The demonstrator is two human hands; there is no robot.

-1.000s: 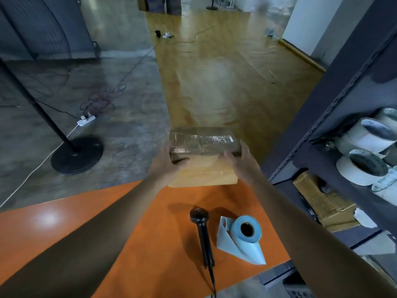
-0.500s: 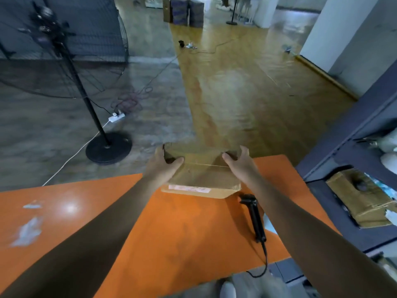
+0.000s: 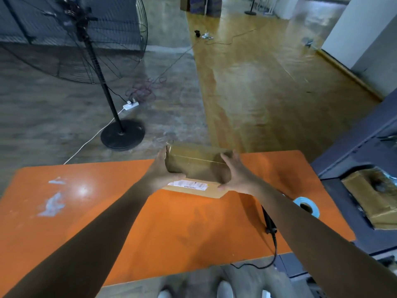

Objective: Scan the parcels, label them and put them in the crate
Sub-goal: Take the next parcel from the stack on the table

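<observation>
Gripping a brown cardboard parcel from both ends, the person holds it over the far middle of the orange bench. The left hand wraps the parcel's left end, fingers curled over the top and thumb tucked along the lower near edge. The right hand clasps the right end in the same way, fingers bent round the corner. The parcel is tilted, its taped top face turned toward the camera. A white printed label shows on the near lower face, between the two hands. Whether the parcel's lower edge touches the bench cannot be told.

A black scanner lies on the bench to the right, partly hidden by the right forearm, and its cable runs off the near edge. A blue label roll sits just beside it, near the bench's right edge. A dark shelf unit stands to the right, with a taped carton on one shelf. On the floor beyond the bench stands a pedestal fan, with a white power strip near its base.
</observation>
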